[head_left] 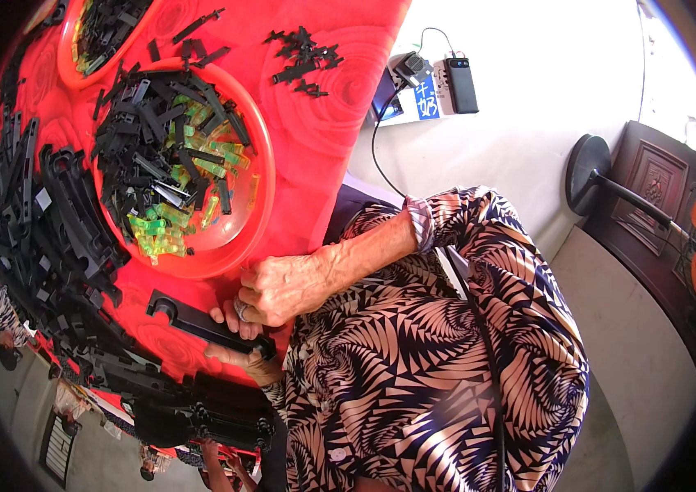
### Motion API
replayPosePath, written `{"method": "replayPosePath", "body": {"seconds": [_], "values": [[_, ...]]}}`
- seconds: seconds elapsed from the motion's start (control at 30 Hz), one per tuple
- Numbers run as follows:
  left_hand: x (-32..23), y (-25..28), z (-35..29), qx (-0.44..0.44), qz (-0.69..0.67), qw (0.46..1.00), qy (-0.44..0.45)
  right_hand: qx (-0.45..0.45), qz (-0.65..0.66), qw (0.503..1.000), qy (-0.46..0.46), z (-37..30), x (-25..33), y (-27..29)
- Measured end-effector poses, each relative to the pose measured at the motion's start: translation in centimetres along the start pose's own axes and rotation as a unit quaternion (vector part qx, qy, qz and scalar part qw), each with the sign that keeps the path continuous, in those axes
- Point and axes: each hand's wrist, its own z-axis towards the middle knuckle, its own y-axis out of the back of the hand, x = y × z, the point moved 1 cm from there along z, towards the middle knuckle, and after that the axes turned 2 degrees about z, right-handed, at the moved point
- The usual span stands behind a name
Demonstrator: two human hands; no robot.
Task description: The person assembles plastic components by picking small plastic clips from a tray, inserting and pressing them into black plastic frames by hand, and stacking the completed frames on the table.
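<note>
A long black plastic part with a rounded, notched end lies slantwise between my hands, just above the red tablecloth. My left hand grips its near end from below, thumb along the side. Against its upper edge, my right hand is closed with curled fingers; whatever is pinched inside is hidden. Beyond my right hand stands a red-rimmed round basin, holding small black plastic pieces and translucent yellow-green pieces.
Long black parts are heaped along the left side. Another red basin stands at the top left, and small black pieces lie near the table's edge. A black device with a cable sits beyond the table. Other people appear at the lower left.
</note>
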Motion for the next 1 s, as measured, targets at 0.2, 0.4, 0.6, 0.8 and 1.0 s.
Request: {"method": "replayPosePath", "body": {"seconds": [0.2,0.4,0.6,0.8,1.0], "values": [[-0.5,0.5,-0.6,0.003,-0.036,0.999,0.041,0.007,0.005,1.000,0.015,0.4,0.3,0.4],[0.6,-0.8,-0.6,-0.023,0.010,0.999,0.040,0.036,-0.016,0.999,-0.016,0.2,0.3,0.9],[1.0,-2.3,-0.2,-0.015,0.001,1.000,0.011,0.120,-0.018,0.993,0.014,0.6,0.0,1.5],[-0.1,-2.3,-0.1,0.017,0.001,0.999,0.038,0.110,-0.004,0.994,-0.009,0.7,-0.5,1.0],[-4.9,-5.1,-0.7,-0.340,0.339,0.858,-0.180,0.110,-0.013,0.994,-0.019,1.0,-0.4,1.3]]}}
